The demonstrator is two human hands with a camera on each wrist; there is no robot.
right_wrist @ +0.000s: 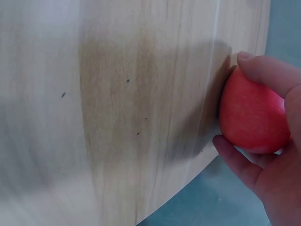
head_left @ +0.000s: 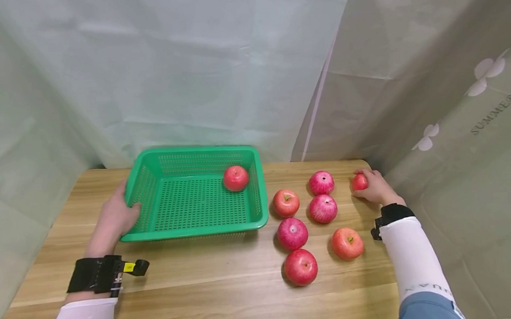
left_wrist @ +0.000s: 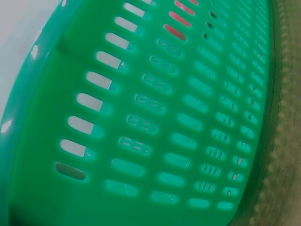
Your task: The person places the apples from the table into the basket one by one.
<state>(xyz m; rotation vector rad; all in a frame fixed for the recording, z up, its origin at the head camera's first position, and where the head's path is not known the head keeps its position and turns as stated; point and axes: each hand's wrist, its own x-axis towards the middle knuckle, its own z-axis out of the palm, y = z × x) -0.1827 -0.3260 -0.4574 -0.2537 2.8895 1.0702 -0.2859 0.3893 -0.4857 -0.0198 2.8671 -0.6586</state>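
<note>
My left hand (head_left: pixel 118 212) grips the left rim of a green plastic basket (head_left: pixel 190 233), its thumb over the edge. One red apple (head_left: pixel 236 178) lies inside the basket at the far right corner. The left wrist view is filled by the basket's slotted wall (left_wrist: pixel 141 113); the hand does not show there. At the table's far right corner, my right hand (head_left: pixel 376 187) holds another red apple (head_left: pixel 359 182). Close up in the right wrist view, thumb and fingers curl round this apple (right_wrist: pixel 254 113), which is at the tabletop.
Between basket and right hand lie several loose apples on the wooden table (head_left: pixel 210 287): a paler one (head_left: pixel 286 203), striped dark pink ones (head_left: pixel 323 209), a red one (head_left: pixel 301 267) nearest me and an orange-red one (head_left: pixel 347 244). Pale curtains (head_left: pixel 190 76) hang behind and beside the table.
</note>
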